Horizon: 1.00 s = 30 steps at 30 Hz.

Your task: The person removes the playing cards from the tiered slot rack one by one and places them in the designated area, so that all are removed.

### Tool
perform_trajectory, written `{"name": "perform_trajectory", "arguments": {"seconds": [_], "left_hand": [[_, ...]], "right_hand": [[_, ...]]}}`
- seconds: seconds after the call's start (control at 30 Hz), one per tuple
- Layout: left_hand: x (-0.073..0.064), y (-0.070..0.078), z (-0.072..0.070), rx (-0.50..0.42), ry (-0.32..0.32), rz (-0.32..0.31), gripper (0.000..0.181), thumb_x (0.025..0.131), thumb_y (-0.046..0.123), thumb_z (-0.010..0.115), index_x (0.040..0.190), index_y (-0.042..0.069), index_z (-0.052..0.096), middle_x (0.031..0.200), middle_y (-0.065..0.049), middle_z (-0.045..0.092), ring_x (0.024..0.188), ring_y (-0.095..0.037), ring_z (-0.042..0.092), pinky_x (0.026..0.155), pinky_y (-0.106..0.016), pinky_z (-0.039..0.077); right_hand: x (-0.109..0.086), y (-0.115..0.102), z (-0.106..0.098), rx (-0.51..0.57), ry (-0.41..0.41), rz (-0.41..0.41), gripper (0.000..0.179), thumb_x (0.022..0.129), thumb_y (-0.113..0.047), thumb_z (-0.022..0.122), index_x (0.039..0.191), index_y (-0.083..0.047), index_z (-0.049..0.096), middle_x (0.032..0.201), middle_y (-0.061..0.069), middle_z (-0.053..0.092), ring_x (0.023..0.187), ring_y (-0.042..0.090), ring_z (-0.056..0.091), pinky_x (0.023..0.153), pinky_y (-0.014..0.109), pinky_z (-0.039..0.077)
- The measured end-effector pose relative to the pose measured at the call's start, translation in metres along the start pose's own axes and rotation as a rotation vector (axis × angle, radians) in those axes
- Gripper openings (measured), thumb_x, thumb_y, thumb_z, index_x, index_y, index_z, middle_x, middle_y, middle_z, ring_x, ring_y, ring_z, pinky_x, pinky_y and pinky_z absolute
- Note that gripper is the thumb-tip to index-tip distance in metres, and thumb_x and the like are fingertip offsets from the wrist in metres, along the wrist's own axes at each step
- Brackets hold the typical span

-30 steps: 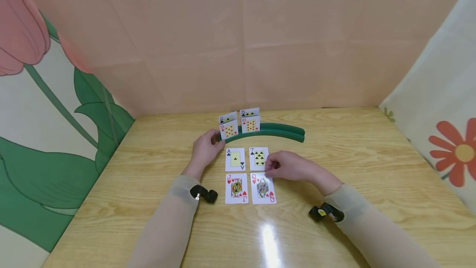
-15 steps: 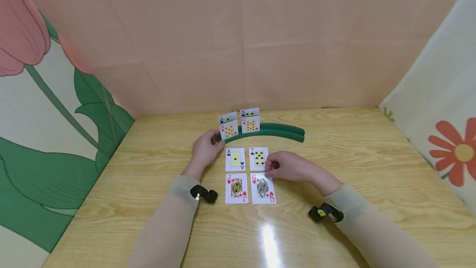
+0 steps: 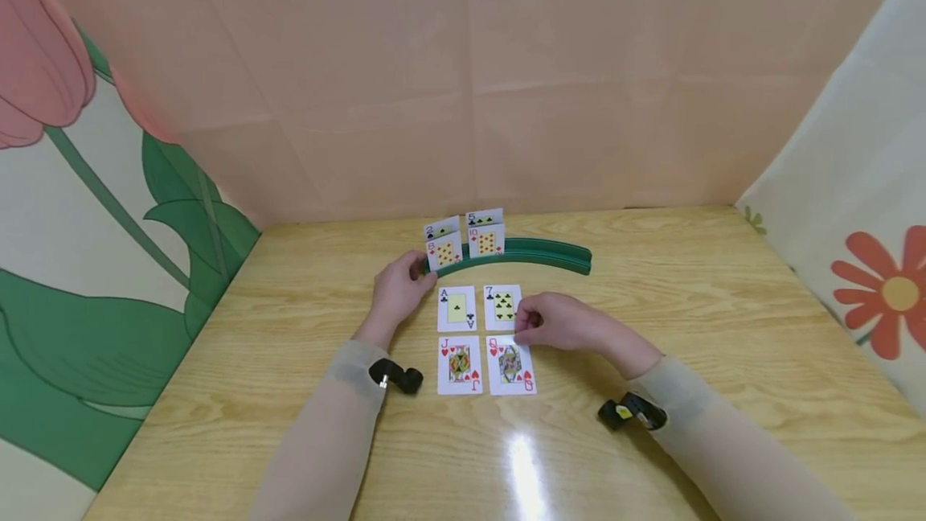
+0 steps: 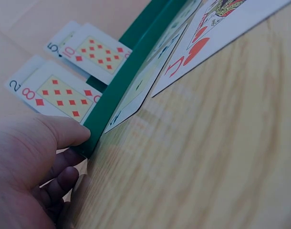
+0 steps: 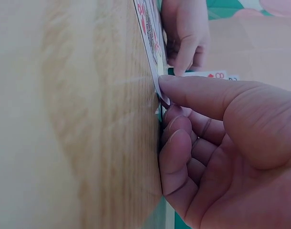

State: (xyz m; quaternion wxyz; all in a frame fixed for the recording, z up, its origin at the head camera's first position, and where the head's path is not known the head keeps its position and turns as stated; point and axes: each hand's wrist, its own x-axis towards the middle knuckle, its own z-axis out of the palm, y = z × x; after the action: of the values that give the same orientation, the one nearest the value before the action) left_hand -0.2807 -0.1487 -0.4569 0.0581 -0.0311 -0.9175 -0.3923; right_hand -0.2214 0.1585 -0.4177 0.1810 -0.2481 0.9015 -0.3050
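Observation:
My left hand (image 3: pixel 396 289) grips the left end of a curved green card holder (image 3: pixel 550 256); the left wrist view has the thumb on its front and fingers behind. My right hand (image 3: pixel 559 320) pinches the upper right corner of the queen of hearts (image 3: pixel 510 368), thumb on top and a finger beneath, as the right wrist view shows. That corner is slightly raised from the table. Left of the queen lies the jack of hearts (image 3: pixel 459 365). Above them lie the ace of clubs (image 3: pixel 456 309) and the seven of clubs (image 3: pixel 501 306), face up.
In the holder's left part stand the eight of diamonds (image 3: pixel 444 253) before the two of clubs (image 3: pixel 442 227), and the ten of diamonds (image 3: pixel 486 244) before the five of clubs (image 3: pixel 485 219). A pink cloth (image 3: pixel 463 103) hangs behind the wooden table (image 3: pixel 289 392).

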Motion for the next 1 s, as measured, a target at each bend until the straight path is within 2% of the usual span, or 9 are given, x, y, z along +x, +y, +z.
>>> {"name": "perform_trajectory", "arguments": {"seconds": [0.33, 1.0], "left_hand": [[0.0015, -0.0014, 0.0006, 0.001, 0.007, 0.014, 0.033, 0.105, 0.024, 0.078, 0.134, 0.010, 0.072, 0.113, -0.007, 0.072, 0.099, -0.026, 0.062, 0.092, -0.045, 0.050], [0.0014, -0.0020, 0.0025, -0.012, 0.010, 0.000, 0.033, 0.105, 0.024, 0.078, 0.135, 0.010, 0.072, 0.115, -0.007, 0.072, 0.100, -0.026, 0.061, 0.092, -0.044, 0.050]], "right_hand": [[-0.0004, -0.0011, -0.0014, -0.008, 0.012, -0.015, 0.013, 0.100, -0.015, 0.083, 0.093, -0.016, 0.072, 0.086, -0.002, 0.065, 0.081, 0.016, 0.057, 0.077, 0.034, 0.046], [0.0019, 0.0031, 0.0012, 0.004, 0.010, 0.001, 0.013, 0.099, -0.017, 0.084, 0.094, -0.017, 0.072, 0.088, -0.002, 0.066, 0.083, 0.017, 0.058, 0.078, 0.035, 0.047]]}}
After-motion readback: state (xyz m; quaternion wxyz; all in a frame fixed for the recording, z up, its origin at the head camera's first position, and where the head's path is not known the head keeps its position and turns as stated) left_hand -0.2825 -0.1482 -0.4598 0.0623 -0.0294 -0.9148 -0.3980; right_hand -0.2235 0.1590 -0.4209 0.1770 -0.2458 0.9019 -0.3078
